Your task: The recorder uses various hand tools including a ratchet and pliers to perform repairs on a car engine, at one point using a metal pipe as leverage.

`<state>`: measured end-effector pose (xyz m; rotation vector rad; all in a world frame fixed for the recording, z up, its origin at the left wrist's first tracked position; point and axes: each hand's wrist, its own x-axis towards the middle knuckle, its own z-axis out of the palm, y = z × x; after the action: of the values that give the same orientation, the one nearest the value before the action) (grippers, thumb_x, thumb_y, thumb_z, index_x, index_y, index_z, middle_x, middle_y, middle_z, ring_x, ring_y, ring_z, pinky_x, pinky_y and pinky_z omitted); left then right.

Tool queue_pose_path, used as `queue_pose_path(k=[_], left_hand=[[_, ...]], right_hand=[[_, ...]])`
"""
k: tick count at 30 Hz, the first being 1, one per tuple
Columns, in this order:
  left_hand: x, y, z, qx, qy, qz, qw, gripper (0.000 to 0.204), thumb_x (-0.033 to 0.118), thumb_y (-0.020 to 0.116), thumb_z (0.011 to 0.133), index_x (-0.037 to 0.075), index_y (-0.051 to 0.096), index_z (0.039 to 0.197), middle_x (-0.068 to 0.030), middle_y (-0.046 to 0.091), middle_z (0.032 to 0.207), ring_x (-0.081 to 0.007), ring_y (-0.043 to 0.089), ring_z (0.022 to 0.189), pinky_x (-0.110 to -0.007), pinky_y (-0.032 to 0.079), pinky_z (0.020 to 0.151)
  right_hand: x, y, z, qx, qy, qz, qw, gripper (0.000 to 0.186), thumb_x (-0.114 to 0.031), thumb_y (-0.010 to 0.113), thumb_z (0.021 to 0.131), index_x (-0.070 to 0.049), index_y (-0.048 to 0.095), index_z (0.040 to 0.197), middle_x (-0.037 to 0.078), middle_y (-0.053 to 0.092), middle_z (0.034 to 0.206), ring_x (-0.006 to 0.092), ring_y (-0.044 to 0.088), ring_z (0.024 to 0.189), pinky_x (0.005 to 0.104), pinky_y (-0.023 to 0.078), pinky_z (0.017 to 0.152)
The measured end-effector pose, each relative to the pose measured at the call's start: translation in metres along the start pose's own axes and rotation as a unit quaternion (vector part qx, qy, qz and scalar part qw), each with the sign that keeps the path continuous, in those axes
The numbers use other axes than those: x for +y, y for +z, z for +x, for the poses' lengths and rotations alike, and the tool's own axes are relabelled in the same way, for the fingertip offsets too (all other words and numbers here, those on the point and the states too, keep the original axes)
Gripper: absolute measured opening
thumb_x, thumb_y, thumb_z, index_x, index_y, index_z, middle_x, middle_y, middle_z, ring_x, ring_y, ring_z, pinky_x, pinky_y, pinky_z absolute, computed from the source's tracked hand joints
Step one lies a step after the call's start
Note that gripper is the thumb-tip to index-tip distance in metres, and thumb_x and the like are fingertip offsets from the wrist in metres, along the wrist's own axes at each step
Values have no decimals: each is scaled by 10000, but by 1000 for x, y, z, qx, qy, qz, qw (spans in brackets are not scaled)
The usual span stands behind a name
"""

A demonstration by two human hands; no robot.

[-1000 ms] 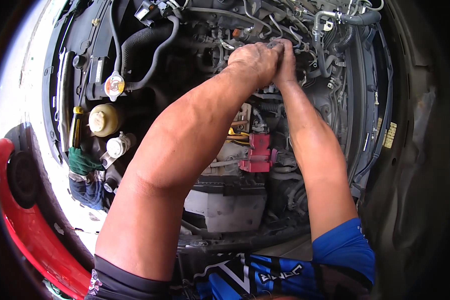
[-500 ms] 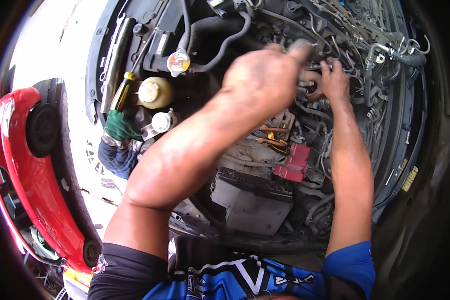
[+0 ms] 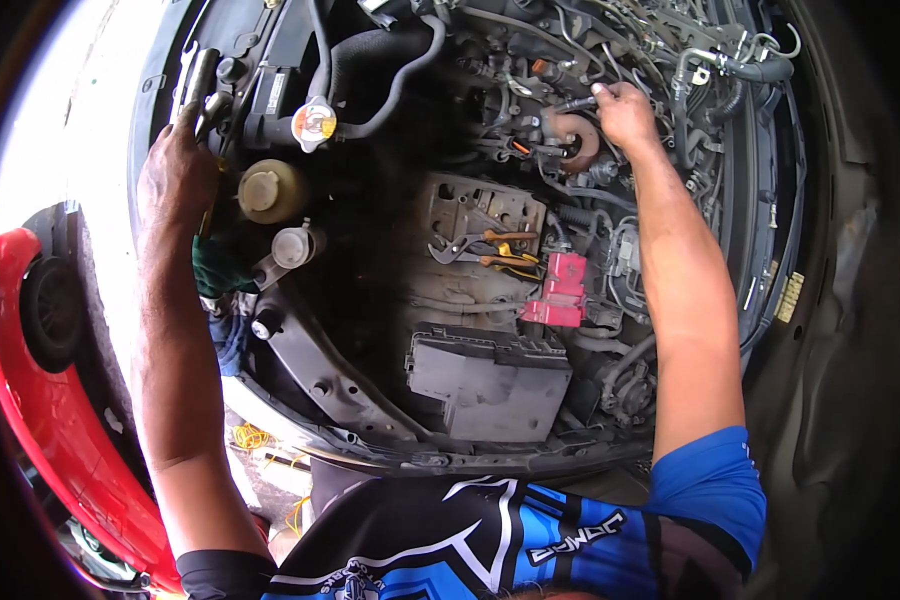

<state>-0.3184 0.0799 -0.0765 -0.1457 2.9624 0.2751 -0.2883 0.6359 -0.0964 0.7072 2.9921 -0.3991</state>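
Note:
My left hand (image 3: 177, 180) is at the left edge of the engine bay, fingers closed around a shiny metal hand tool with a rounded head (image 3: 213, 104); the palm hides the rest. Beside the fingertips lie a dark metal tube (image 3: 204, 75) and a wrench (image 3: 182, 80). Over the engine, my right hand (image 3: 627, 115) pinches the end of a slim metal rod (image 3: 574, 104), which points left above a rusty curved pipe (image 3: 577, 140). A screwdriver beneath the left hand is mostly covered.
Pliers (image 3: 460, 246) with orange-brown handles and a yellow-black handled tool (image 3: 515, 262) lie on the metal battery tray (image 3: 450, 205). Near them are a red cover (image 3: 560, 285) and a black box (image 3: 490, 385). A radiator cap (image 3: 313, 124), tan reservoir (image 3: 270, 190) and green glove-like cloth (image 3: 220, 265) sit leftward.
My left hand has swung from above the engine to the left edge, bringing the metal tool along. My right hand stays over the engine, still on the rod.

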Motion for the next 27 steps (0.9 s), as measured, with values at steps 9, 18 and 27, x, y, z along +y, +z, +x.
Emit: queue_pose_path(k=[9,18,27], left_hand=[[-6,-18,-18,47,21,-251,967,453,168,542,933,60,546,1373,-221,701,1091,-355,681,1003,-434,513,882],[6,0,-22,54,10,-34,998,459,144,516,910,136,563,1367,-215,610,1213,-396,608,1140,-492,481,960],[7,-1,-19,69,-26,-8,997,420,181,546,914,165,598,1331,-198,613,1181,-368,584,1154,-470,475,978]], right_hand=[[-15,-30,-19,-40,-266,-105,958,240,-221,615,946,-64,654,1124,206,694,1026,411,650,1005,487,510,887],[-6,-16,-18,-24,-213,-139,967,245,-282,603,952,-52,653,1018,215,689,997,416,640,998,506,506,843],[-16,-10,-12,12,-26,-122,992,434,-393,619,945,19,656,1075,287,676,1036,456,638,1032,504,503,900]])
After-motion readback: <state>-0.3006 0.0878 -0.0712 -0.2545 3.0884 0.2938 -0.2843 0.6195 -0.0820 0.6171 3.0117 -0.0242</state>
